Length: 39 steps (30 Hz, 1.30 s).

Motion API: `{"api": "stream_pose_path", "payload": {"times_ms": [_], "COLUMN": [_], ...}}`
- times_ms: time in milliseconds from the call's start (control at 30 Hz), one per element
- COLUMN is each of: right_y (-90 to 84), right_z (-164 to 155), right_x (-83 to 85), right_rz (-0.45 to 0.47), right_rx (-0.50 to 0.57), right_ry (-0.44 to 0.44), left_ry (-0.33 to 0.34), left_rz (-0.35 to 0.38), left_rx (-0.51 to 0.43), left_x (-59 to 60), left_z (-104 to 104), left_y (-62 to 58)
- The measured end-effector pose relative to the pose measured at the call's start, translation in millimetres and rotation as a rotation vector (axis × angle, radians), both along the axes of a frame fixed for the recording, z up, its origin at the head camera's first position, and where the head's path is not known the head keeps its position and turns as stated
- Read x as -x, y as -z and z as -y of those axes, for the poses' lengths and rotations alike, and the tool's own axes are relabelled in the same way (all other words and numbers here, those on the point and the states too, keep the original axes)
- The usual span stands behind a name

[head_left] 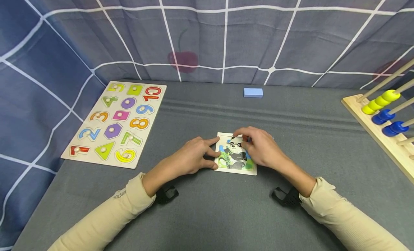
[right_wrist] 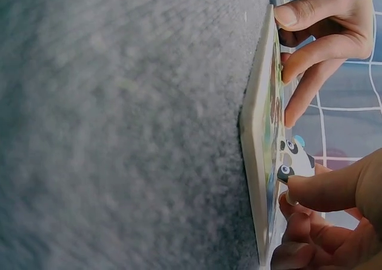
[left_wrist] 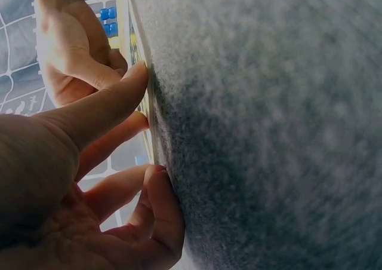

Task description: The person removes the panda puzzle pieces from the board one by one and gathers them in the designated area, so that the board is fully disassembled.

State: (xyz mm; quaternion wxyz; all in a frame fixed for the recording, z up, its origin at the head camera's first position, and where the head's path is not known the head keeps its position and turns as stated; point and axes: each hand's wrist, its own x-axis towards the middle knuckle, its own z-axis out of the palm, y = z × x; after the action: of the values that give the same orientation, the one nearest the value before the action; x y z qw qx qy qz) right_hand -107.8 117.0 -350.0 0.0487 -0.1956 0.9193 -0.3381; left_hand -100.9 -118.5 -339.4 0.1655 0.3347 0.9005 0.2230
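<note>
A small wooden panda jigsaw board (head_left: 236, 171) lies flat on the dark table, in front of me. At its left edge, my left hand (head_left: 191, 155) touches the frame with spread, mostly straight fingers and thumb. My right hand (head_left: 263, 146) is over the board's upper right part. Between its thumb and fingers it pinches a puzzle piece with the panda's face (right_wrist: 298, 162), which stands tilted up from the board in the right wrist view. The panda's body and green leaves show in the lower part of the picture. My right fingers hide the upper right corner.
To the left lies a wooden number-and-shape puzzle board (head_left: 97, 161) with knobbed pieces. A blue block (head_left: 253, 93) sits at the back near the grid-patterned curtain (head_left: 207, 35). On the right stands a wooden abacus (head_left: 368, 119) with yellow and blue beads on upright rods.
</note>
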Motion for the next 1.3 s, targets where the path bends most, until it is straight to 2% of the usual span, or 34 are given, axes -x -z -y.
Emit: {"api": "stream_pose_path", "payload": {"times_ms": [233,467,767,967,1300], "right_y": [0.6,1.1,2.1,0.8,-0.3], "right_z": [-0.7,-2.2,-2.4,-1.9,-16.2], "right_x": [0.8,1.8,2.6,3.7,0.7], "right_rz": [0.020,0.054,0.051,0.042,0.116], "right_rx": [0.026,0.098,0.098,0.149,0.236], "right_ry": [-0.002,0.012,0.006,0.011,0.029], "left_ry": [0.001,-0.008,-0.022,-0.026,-0.015], "left_rz": [-0.006,-0.004,0.011,0.015,0.006], "left_rx": [0.011,0.015,0.018,0.018,0.018], "left_x": [0.5,-0.7,-0.9,-1.0,-0.5], "left_z": [-0.2,-0.3,-0.7,-0.8,-1.3], "left_y": [1.4,0.4,0.1,-1.2,0.0]}}
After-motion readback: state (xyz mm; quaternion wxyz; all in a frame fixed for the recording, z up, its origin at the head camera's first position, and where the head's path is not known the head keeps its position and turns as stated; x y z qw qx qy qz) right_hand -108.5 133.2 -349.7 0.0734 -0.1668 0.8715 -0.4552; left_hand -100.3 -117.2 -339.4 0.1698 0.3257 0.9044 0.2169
